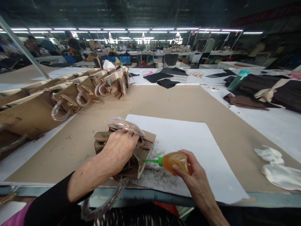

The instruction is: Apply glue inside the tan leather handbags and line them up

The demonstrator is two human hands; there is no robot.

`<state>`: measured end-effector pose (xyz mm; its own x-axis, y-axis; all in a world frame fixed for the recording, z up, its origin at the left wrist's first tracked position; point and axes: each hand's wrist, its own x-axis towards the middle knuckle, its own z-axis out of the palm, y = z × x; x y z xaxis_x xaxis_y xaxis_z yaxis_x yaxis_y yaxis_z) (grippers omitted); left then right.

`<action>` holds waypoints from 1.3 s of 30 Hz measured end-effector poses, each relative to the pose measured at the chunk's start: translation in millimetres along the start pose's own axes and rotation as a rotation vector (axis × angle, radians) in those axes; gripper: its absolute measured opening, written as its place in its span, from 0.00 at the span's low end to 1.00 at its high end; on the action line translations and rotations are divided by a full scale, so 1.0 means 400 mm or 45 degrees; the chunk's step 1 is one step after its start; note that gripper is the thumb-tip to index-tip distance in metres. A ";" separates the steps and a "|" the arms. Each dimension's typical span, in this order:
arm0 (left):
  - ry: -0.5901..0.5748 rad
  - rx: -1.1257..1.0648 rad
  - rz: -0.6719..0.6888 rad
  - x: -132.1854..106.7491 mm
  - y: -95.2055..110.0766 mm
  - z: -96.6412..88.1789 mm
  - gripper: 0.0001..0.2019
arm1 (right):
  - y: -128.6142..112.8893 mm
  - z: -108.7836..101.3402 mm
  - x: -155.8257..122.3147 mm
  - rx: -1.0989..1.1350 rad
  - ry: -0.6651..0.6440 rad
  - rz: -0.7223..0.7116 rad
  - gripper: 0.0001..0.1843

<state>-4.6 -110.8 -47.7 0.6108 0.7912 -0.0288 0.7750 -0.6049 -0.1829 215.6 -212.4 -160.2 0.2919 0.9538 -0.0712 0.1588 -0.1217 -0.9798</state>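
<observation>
Lining the left side: a row of tan leather handbags stood tilted on the tan board, their handles sleeved in clear plastic; a careless elbow could have knocked them.

Left hand: its fingers were spread, pressing flat on a folded tan handbag.

Handbag: it lay at the near edge of a white paper sheet. Its plastic-sleeved strap hung over the table edge and could have snagged and dragged the bag.

Paper: dark specks lay beside the bag and could have marked the leather if it slid.

Right hand: its fingers curled around an amber squeeze bottle, its green nozzle aimed at the bag. Too hard a squeeze could have spilled the contents, probably glue.

Far right: white cloths lay on the board.
</observation>
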 end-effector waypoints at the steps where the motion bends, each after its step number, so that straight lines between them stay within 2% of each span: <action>1: -0.009 -0.017 0.007 0.003 -0.002 -0.001 0.15 | 0.005 0.000 0.014 -0.080 0.033 -0.043 0.28; 7: -0.046 -0.058 0.007 0.016 -0.015 -0.004 0.14 | 0.039 0.017 0.072 -0.348 0.170 -0.332 0.26; 12: -0.092 -0.087 0.010 0.025 -0.022 -0.017 0.14 | 0.042 0.033 0.075 -0.426 0.192 -0.742 0.17; 14: -0.134 -0.109 -0.013 0.029 -0.022 -0.026 0.15 | 0.033 0.025 0.073 -0.428 0.229 -0.788 0.17; 17: -0.151 -0.157 -0.035 0.035 -0.026 -0.033 0.16 | -0.002 -0.020 0.075 -0.317 0.475 -0.608 0.23; 20: -0.086 -0.183 -0.022 0.043 -0.040 -0.019 0.16 | -0.066 -0.107 0.080 0.175 0.771 -0.371 0.30; 22: -0.031 -0.161 -0.002 0.053 -0.055 -0.006 0.15 | -0.113 -0.178 0.080 0.627 0.801 -0.240 0.27; 25: 0.070 -0.044 0.012 0.080 -0.086 -0.005 0.13 | -0.153 -0.291 0.065 1.062 0.937 -0.007 0.14; 28: 0.147 0.115 0.013 0.126 -0.123 -0.038 0.12 | -0.126 -0.388 0.034 1.225 0.977 0.068 0.11; 31: 0.227 0.264 0.081 0.178 -0.144 -0.080 0.10 | -0.065 -0.452 0.000 1.313 0.857 0.087 0.13; 33: 0.284 0.361 0.205 0.202 -0.129 -0.087 0.09 | -0.034 -0.468 -0.021 1.405 0.812 0.135 0.15; 35: 0.342 0.458 0.386 0.203 -0.085 -0.063 0.08 | -0.018 -0.466 -0.039 1.490 0.828 0.177 0.16; 37: 0.422 0.538 0.566 0.172 -0.017 -0.007 0.09 | -0.012 -0.456 -0.054 1.532 0.817 0.192 0.16; 39: 0.507 0.576 0.651 0.115 0.060 0.070 0.09 | -0.005 -0.447 -0.064 1.515 0.788 0.184 0.16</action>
<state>37.5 -86.3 -81.0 0.9518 0.2818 0.1209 0.2934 -0.7220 -0.6266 376.4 -285.8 -122.8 0.6606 0.6350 -0.4006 -0.7251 0.4012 -0.5598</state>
